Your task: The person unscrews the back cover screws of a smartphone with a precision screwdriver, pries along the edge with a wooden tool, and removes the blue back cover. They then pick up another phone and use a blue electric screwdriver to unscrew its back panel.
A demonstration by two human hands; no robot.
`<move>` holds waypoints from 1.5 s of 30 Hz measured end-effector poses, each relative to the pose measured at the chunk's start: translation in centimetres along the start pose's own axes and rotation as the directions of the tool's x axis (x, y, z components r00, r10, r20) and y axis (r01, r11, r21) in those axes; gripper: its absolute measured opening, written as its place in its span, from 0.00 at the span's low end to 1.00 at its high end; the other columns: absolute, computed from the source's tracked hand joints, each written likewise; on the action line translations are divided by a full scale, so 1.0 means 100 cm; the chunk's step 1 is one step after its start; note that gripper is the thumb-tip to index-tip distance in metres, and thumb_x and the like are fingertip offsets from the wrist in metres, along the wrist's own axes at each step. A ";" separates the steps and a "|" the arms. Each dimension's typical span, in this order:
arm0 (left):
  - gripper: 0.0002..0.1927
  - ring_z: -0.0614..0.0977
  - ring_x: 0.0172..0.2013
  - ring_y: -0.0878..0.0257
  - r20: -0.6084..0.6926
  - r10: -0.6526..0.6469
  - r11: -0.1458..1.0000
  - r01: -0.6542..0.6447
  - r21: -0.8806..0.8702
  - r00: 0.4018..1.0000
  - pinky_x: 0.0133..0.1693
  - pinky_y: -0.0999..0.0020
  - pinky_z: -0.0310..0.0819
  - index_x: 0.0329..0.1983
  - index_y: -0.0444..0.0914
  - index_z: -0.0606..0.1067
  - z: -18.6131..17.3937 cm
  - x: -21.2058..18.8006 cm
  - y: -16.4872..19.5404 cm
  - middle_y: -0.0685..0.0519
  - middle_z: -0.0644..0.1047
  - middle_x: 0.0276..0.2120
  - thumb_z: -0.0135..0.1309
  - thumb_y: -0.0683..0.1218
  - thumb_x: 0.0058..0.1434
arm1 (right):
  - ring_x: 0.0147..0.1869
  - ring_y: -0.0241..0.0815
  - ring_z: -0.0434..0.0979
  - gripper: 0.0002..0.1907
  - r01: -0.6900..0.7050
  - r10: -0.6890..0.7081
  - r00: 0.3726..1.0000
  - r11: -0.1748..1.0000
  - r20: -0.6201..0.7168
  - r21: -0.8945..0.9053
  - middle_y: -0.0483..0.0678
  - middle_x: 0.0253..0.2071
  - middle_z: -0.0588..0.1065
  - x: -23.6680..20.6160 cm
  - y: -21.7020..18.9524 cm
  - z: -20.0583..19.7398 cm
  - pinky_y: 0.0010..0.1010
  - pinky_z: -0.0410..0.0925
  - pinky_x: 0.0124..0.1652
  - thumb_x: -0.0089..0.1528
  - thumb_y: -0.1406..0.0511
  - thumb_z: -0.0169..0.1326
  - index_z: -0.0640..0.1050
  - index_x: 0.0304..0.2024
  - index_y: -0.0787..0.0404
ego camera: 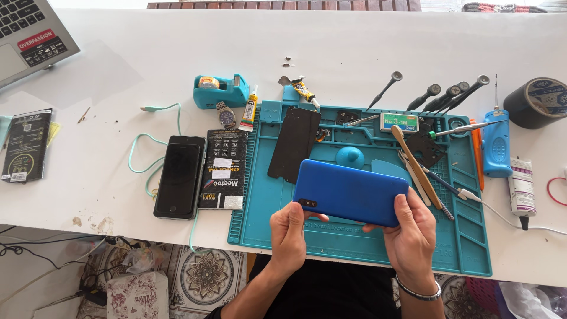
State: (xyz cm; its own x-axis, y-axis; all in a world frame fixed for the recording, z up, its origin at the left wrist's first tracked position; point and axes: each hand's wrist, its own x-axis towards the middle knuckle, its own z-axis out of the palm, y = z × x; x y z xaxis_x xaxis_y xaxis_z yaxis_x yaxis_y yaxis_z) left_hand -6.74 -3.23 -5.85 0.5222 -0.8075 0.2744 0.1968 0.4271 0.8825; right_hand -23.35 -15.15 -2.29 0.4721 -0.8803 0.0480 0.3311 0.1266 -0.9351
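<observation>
A blue smartphone [349, 190] is held back side up, just above the teal repair mat [360, 242]. My left hand [289, 233] grips its lower left end, near the camera lenses. My right hand [410, 233] grips its lower right end, thumb on the back cover. A black phone panel [293, 143] lies on the mat's upper left. A teal suction cup [350, 156] sits just beyond the phone. A wooden-handled tool [416, 166] lies to the right.
Left of the mat lie a black phone [179, 176], a black packet [224, 168] and a mint cable [147, 142]. Behind are a teal tape dispenser [220, 90], a glue tube [249, 110], screwdrivers [440, 97], a blue electric driver [496, 143], black tape [538, 101] and a laptop [29, 35].
</observation>
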 end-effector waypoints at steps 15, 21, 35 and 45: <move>0.25 0.82 0.27 0.68 0.098 -0.100 0.994 0.097 0.041 0.990 0.31 0.73 0.77 0.41 0.32 0.77 0.004 0.002 0.009 0.51 0.80 0.29 0.35 0.54 0.78 | 0.34 0.27 0.68 0.15 0.146 -0.138 0.980 0.988 -0.146 0.042 0.41 0.32 0.71 -0.001 0.015 -0.027 0.18 0.64 0.36 0.78 0.62 0.44 0.73 0.40 0.64; 0.27 0.80 0.22 0.68 0.046 -0.149 0.973 0.138 0.183 0.988 0.23 0.75 0.71 0.30 0.32 0.76 0.004 0.003 0.010 0.52 0.78 0.22 0.38 0.52 0.79 | 0.30 0.25 0.66 0.15 0.232 -0.236 0.951 0.972 -0.201 -0.040 0.40 0.29 0.71 -0.003 0.015 -0.027 0.17 0.61 0.32 0.76 0.64 0.46 0.73 0.35 0.63; 0.22 0.88 0.36 0.62 0.010 -0.046 0.999 0.046 0.004 0.999 0.39 0.67 0.85 0.42 0.32 0.78 -0.001 0.004 0.014 0.43 0.85 0.35 0.40 0.53 0.79 | 0.27 0.22 0.59 0.13 0.285 -0.318 0.948 0.851 -0.003 -0.441 0.35 0.23 0.66 -0.020 0.036 -0.017 0.18 0.52 0.28 0.68 0.64 0.55 0.73 0.30 0.63; 0.25 0.87 0.42 0.62 0.096 -0.087 0.996 0.084 0.036 0.992 0.47 0.69 0.84 0.64 0.31 0.71 0.002 0.005 0.021 0.44 0.85 0.40 0.46 0.55 0.74 | 0.26 0.23 0.58 0.14 0.221 -0.276 0.953 0.917 -0.128 -0.332 0.35 0.23 0.65 -0.017 0.029 -0.022 0.17 0.50 0.28 0.67 0.67 0.59 0.72 0.27 0.62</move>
State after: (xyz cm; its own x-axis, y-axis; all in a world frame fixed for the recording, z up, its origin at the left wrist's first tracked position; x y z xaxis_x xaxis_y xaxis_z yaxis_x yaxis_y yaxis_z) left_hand -6.27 -2.80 -3.83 0.4212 -0.8769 0.2316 0.2102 0.3428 0.9156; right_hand -25.01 -14.30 -5.82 0.2538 -0.9319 0.2591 0.1372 -0.2304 -0.9634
